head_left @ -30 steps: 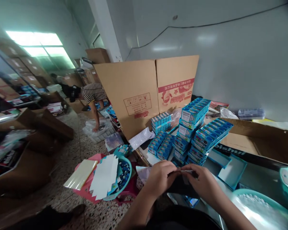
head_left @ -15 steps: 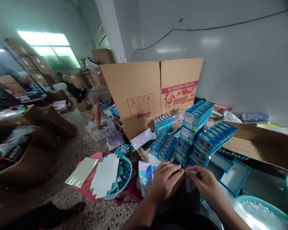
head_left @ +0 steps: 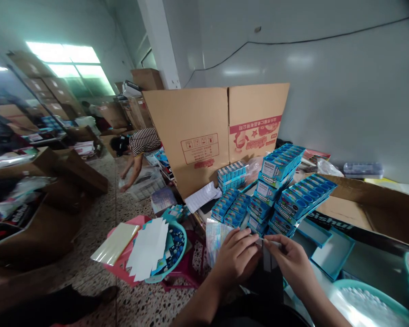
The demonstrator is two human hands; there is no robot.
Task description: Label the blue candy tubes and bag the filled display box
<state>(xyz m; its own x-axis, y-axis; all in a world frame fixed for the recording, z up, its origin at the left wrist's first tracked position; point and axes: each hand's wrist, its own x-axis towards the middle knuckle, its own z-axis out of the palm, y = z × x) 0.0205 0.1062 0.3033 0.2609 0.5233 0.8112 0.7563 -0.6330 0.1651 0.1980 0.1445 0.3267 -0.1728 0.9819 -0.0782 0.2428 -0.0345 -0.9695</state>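
My left hand (head_left: 236, 256) is closed, its fingers bent together, over a shiny, see-through plastic film (head_left: 214, 238) that sticks out on its left side. Thumb and forefinger of my right hand (head_left: 288, 256) pinch close to the left fingertips; a thin pale edge shows between the hands, too small to name. Both hands are above my dark-clothed lap. Just beyond them rise stacks of blue candy boxes (head_left: 266, 188) marked CARAMELO, with more small blue packs (head_left: 231, 206) to their left.
Left of me, a teal basket (head_left: 184, 254) with blue pieces and white card sits by a pink stool (head_left: 199, 254). Blue trays (head_left: 334, 254), an open carton (head_left: 378, 204) and a teal basin (head_left: 357, 284) are at right. A cardboard panel (head_left: 187, 118) stands behind; a co-worker (head_left: 143, 143) bends beyond it.
The plastic film beside my left hand has shifted slightly right and up and shows less silver glare. My hands hold nearly the same place. The co-worker has bent lower, both arms reaching down.
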